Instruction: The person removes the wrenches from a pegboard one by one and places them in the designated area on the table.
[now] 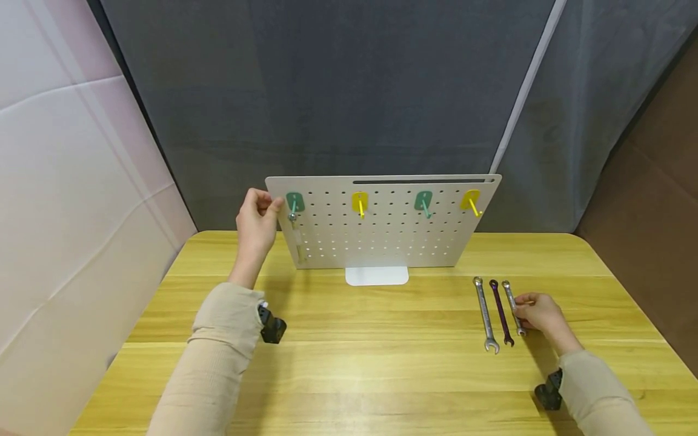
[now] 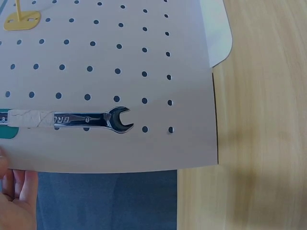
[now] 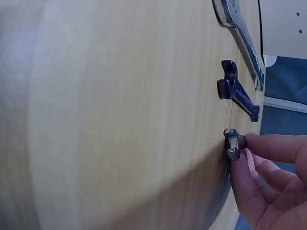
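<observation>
Right hand (image 1: 541, 312)'s got its fingers clamped on the rightmost combination wrench (image 1: 510, 297) — lying front-to-back, ring end away — and left hand (image 1: 256, 224) pinches the pegboard (image 1: 384, 229)'s edge.

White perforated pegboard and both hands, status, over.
Left hand grips pegboard by its upper left edge. Right hand pinches rightmost silver metal wrench. Dark purple metal wrench alongside; nothing visibly in the way.

Green hooks (image 1: 295, 202) and yellow hooks (image 1: 360, 201) alternate on the pale, dotted pegboard (image 1: 387, 227); one wrench (image 1: 500, 313) is dark purple, the other wrenches (image 1: 484, 312) silver; the table (image 1: 382, 339) is streaked yellow.
</observation>
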Motion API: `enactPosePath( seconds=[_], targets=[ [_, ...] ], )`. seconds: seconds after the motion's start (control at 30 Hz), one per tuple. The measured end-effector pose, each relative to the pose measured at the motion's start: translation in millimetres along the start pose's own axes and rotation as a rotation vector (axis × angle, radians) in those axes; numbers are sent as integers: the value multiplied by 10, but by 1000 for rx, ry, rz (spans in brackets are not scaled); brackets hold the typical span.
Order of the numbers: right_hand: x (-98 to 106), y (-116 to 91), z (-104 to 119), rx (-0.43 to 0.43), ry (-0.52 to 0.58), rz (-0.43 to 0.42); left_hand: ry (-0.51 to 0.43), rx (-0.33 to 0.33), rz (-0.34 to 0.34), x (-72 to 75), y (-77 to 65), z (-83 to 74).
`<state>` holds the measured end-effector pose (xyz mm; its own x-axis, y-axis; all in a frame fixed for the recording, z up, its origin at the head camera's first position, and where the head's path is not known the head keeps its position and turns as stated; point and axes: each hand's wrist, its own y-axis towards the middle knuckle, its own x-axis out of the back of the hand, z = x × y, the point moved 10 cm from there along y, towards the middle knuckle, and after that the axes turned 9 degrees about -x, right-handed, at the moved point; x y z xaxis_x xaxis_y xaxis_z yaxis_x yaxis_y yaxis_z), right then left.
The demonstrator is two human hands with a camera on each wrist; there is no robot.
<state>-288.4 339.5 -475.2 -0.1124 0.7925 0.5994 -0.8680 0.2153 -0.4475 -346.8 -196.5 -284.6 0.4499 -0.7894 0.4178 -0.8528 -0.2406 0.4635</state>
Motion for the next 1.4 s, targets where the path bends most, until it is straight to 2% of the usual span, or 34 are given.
enactPosePath(
  seconds=[0.6,0.83,1.0,1.1,1.17,1.4],
  targets=[
    [39,-23,41,-10,-102,-77,-9,16,7,-12,0,16],
    [36,-28,44,-14,-101,-81,-13,15,6,-10,3,15],
    [66,-71,77,-19,-129,-153,-12,16,2,-1,2,21],
    [78,-112,159,-3,-142,-216,-15,17,5,-6,2,26],
    [44,-136,243,15,-97,-230,-18,18,9,-11,2,28],
    [-279,-249,775,140,29,-172,-21,19,14,-15,-1,30]
  ],
)
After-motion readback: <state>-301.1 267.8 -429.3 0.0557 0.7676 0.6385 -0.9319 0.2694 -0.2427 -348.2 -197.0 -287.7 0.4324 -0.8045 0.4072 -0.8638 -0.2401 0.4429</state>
